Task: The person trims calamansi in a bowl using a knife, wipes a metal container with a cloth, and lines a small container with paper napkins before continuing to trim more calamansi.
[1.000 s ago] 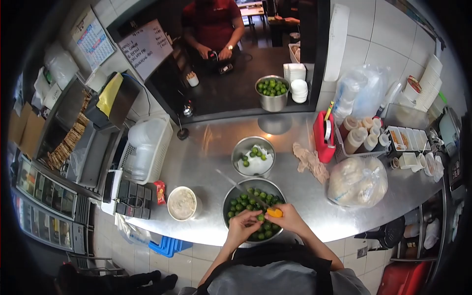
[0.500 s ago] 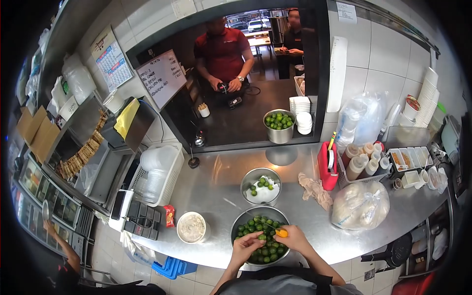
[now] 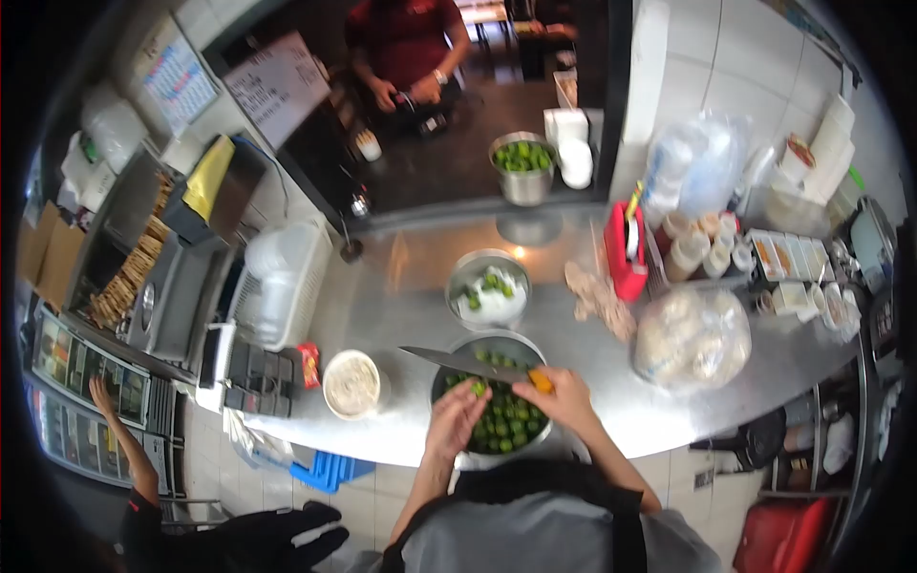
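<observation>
Above a metal bowl [image 3: 521,336] full of small green limes [image 3: 506,422], my left hand [image 3: 455,420] pinches one lime [image 3: 479,389] at its fingertips. My right hand [image 3: 565,399] grips a knife [image 3: 457,361] by its orange-yellow handle, the broad blade pointing left across the bowl's far side. Just beyond stands a smaller metal bowl [image 3: 458,320] with a white lining and a few limes [image 3: 497,283] in it. Blur hides whether the pinched lime is cut.
A white tub [image 3: 355,384] stands left of the bowls. To the right are a crumpled cloth [image 3: 602,301], a tape dispenser [image 3: 626,250] and a bulging plastic bag [image 3: 693,339]. A metal pot [image 3: 523,181] of limes sits behind. Co-workers stand across the counter and at left.
The knife blade has swung up into plain sight, pointing left. My left hand has drawn back from the limes with one in its fingertips. The whole view has tilted and shifted.
</observation>
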`<act>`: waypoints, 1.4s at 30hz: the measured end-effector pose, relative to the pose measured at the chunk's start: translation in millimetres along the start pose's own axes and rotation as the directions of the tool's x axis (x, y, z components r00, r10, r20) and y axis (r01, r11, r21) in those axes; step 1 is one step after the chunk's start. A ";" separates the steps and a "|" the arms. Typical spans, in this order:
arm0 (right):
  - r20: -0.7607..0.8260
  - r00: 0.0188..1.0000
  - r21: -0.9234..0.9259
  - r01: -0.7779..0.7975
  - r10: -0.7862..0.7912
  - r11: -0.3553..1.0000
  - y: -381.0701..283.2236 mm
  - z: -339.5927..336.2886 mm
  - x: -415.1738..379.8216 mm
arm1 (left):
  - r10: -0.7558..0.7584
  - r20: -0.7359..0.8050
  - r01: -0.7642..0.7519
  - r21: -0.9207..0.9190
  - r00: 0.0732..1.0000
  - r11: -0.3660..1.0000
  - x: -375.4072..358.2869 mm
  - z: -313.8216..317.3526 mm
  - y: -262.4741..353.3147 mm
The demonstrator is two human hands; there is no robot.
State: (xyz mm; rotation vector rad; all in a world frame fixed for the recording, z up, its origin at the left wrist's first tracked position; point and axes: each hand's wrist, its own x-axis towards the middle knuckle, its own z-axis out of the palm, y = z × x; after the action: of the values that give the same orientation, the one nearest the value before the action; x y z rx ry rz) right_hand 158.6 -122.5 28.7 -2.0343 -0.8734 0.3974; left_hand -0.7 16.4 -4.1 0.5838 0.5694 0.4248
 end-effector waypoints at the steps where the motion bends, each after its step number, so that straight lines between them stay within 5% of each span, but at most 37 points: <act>1: 0.014 1.000 -0.007 0.018 -0.018 1.000 -0.8 -1.7 -3.3 | 0.033 0.000 -0.033 -0.002 0.999 0.999 3.7 -3.3 -3.6; 5: 0.017 0.980 -0.033 0.197 -0.197 0.980 -8.5 -5.3 -6.1 | 0.113 -0.072 -0.115 -0.016 0.991 0.993 -2.5 2.7 -6.4; 12: -0.039 0.914 -0.112 0.397 -0.403 0.911 -15.3 -2.0 -3.3 | 0.166 0.054 -0.171 0.092 0.985 0.981 -4.0 5.7 -8.8; 26: 0.001 0.929 -0.082 0.368 -0.369 0.926 4.3 -4.9 4.9 | 0.291 0.042 -0.294 0.146 0.956 0.945 -9.3 11.3 -3.2; 32: -0.036 0.866 -0.077 0.494 -0.498 0.866 -7.1 5.7 3.6 | 0.157 0.106 -0.175 0.190 0.982 0.966 -3.4 8.2 -13.1; 38: 0.011 0.927 -0.134 0.374 -0.376 0.918 12.2 -7.2 10.4 | 0.012 0.085 -0.015 0.034 0.996 0.999 -8.6 14.8 3.0; 41: 0.005 0.957 -0.117 0.287 -0.289 0.951 13.5 -7.5 7.9 | -0.043 0.139 0.020 0.162 0.989 0.987 10.8 9.6 14.6; 42: 0.024 0.977 -0.052 0.215 -0.214 0.975 13.7 -6.3 7.4 | 0.041 0.097 -0.064 0.241 0.994 0.968 19.6 21.2 17.9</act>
State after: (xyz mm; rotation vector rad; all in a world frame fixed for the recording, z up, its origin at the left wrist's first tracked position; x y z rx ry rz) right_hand 173.3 -126.2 21.5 -1.9627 -1.1135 0.2752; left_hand 23.3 31.9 14.3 0.8515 0.5230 0.3784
